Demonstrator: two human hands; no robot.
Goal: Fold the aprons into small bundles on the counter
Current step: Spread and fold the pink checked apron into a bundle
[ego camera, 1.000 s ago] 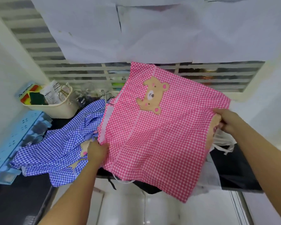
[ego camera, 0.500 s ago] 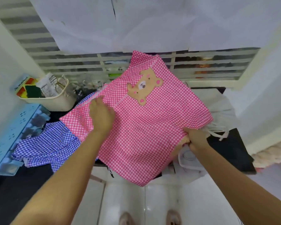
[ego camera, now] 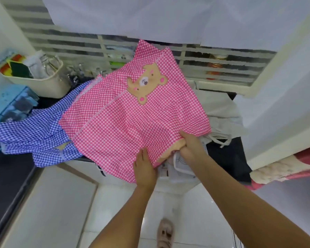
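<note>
Across the dark surface (ego camera: pixel 227 158) the pink apron (ego camera: pixel 132 119) lies spread, overlapping the blue apron (ego camera: pixel 30 133). The left hand (ego camera: pixel 144 167) has left its far side and rests flat on the near hem, beside the right hand (ego camera: pixel 190 145), which grips that corner: another fold seems imminent.

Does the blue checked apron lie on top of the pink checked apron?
No, the pink checked cloth apron overlaps the edge of the blue checked cloth apron.
</note>
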